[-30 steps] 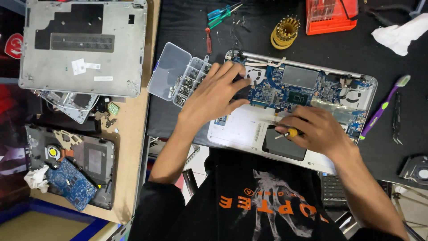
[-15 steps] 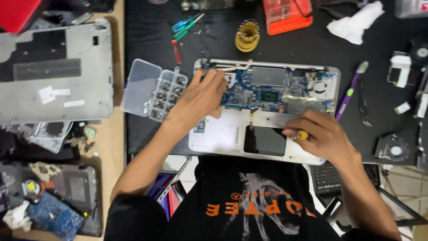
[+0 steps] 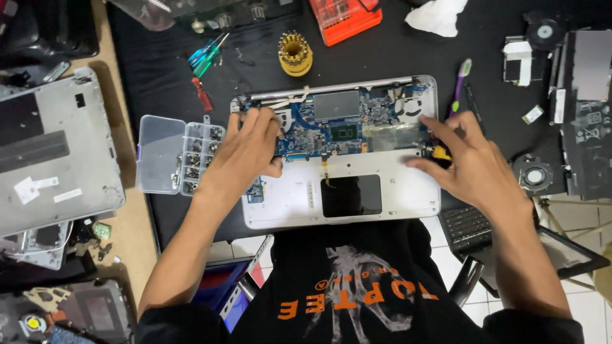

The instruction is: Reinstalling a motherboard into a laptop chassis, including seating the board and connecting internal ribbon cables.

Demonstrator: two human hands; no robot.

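- Resting flat on the left end of the opened laptop base [image 3: 347, 191], the left hand [image 3: 245, 150] has its fingers [image 3: 254, 121] spread open over the blue circuit board [image 3: 331, 130], holding nothing; the palm hides that corner of the board.
- The right hand [image 3: 468, 159] lies on the right end of the same base, its fingers curled around a small yellow-handled screwdriver [image 3: 438, 153]; only a bit of yellow and black shows between thumb and forefinger, and the tip is hidden.
- The laptop base sits in the middle of the dark table [image 3: 395, 57], just in front of the person's body, with both hands touching it and the black touchpad recess [image 3: 350, 196] bare between them.
- A clear compartment box of screws [image 3: 182, 156], lid open, stands just beside the left wrist.
- Near the right hand's fingertips lies a purple-handled brush [image 3: 460, 79], apart from them.
- A grey laptop cover [image 3: 54, 150] on the left is cut off by the frame edge, as are the red bit case [image 3: 344, 19] and white cloth [image 3: 437, 14] at the top.
- Parts at the far right are too dark and cluttered to make out, beyond a round fan [image 3: 534, 175].
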